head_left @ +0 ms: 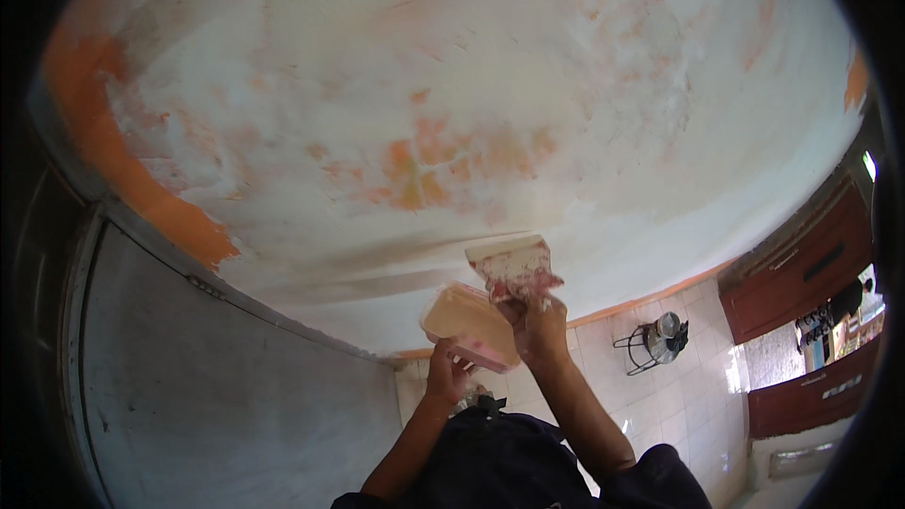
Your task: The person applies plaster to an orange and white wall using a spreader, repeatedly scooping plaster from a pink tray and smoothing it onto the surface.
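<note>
My left hand (447, 375) grips a shallow, light-coloured plastic tub (479, 353) from its near left side. Smooth cream filler appears to coat its inside. Just to the right, my right hand (542, 335) is closed on the lower part of a wide putty knife (510, 261), whose blade is smeared with cream and reddish residue. The blade points up toward the wall, above the tub's far right corner; whether it touches the wall I cannot tell. Whitish filler covers most of the wall (509, 66), with orange paint showing in patches and along its edges.
A grey door (226, 386) in its frame stands at the left. On the pale tiled floor (650, 405) to the right is a black metal stand (644, 349) with a silvery round vessel (668, 324). Reddish-brown door panels (797, 273) flank a bright opening at far right.
</note>
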Action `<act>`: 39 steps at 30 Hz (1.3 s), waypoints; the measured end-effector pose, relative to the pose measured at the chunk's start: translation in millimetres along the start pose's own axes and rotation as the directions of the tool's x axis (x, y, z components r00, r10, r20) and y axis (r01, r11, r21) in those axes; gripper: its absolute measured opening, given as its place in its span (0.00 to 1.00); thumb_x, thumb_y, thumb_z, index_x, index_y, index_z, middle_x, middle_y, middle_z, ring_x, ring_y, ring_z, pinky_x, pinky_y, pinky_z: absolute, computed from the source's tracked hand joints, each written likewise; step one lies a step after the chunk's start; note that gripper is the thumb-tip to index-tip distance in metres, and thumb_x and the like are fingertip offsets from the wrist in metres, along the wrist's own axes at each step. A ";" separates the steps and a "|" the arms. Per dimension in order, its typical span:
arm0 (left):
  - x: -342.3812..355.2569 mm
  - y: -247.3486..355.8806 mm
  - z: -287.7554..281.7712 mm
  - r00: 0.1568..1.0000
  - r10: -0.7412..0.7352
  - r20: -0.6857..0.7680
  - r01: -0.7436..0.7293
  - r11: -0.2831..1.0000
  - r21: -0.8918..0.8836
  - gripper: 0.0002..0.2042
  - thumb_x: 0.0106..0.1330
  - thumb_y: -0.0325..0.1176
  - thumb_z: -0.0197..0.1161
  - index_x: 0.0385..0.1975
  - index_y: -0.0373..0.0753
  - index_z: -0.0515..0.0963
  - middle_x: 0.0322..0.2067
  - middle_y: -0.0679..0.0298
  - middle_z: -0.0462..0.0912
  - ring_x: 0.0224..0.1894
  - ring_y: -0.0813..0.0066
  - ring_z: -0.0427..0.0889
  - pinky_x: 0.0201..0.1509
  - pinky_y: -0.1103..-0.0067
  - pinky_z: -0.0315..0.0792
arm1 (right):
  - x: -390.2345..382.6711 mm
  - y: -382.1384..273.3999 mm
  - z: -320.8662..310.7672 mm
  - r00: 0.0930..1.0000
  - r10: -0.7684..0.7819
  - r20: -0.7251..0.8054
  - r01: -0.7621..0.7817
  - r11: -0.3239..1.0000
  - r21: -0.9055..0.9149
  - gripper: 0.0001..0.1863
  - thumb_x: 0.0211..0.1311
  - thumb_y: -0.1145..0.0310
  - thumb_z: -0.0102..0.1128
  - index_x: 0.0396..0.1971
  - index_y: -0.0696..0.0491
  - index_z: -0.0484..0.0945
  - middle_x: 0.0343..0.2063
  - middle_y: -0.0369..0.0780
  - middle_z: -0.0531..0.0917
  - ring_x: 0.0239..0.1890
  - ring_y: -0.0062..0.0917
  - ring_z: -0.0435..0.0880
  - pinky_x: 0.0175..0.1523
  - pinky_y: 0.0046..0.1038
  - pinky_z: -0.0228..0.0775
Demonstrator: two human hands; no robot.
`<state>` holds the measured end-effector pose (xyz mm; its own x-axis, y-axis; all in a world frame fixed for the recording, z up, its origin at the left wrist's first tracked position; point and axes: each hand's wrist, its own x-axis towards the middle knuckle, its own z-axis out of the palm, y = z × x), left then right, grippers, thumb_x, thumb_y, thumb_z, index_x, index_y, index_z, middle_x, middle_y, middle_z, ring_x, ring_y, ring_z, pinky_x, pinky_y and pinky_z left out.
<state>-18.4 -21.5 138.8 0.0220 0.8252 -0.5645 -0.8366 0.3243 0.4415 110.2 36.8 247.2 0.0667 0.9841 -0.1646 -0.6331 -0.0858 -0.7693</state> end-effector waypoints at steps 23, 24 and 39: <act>5.8 -8.5 -0.6 0.999 0.002 -0.052 -0.007 0.996 -0.088 0.26 0.53 0.36 0.61 0.51 0.41 0.61 0.46 0.60 0.65 0.49 0.60 0.70 0.53 0.56 0.65 | 21.7 -17.9 5.2 0.975 0.116 -0.189 -0.116 0.993 0.011 0.17 0.65 0.72 0.41 0.44 0.72 0.61 0.38 0.54 0.75 0.39 0.40 0.80 0.44 0.34 0.78; 6.9 -7.5 -3.3 0.998 0.005 -0.061 -0.011 0.996 -0.093 0.25 0.53 0.36 0.60 0.51 0.41 0.62 0.45 0.60 0.66 0.49 0.59 0.70 0.52 0.56 0.65 | 35.7 -16.5 15.8 0.978 0.096 -0.186 -0.091 0.995 0.035 0.15 0.64 0.73 0.40 0.43 0.72 0.62 0.38 0.54 0.75 0.38 0.41 0.80 0.43 0.34 0.78; -4.1 -0.7 -2.8 0.998 0.046 -0.052 -0.052 0.991 -0.127 0.27 0.52 0.37 0.61 0.53 0.41 0.60 0.47 0.60 0.64 0.51 0.60 0.68 0.55 0.55 0.62 | -28.0 -76.6 60.5 0.998 -0.039 -0.051 0.035 0.997 -0.069 0.14 0.63 0.75 0.43 0.36 0.75 0.65 0.36 0.52 0.75 0.40 0.39 0.79 0.46 0.32 0.78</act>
<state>-19.5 -26.4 138.9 -0.0450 0.8138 -0.5794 -0.8993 0.2196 0.3783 110.3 25.2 348.1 0.1302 0.9775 -0.1660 -0.5755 -0.0618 -0.8155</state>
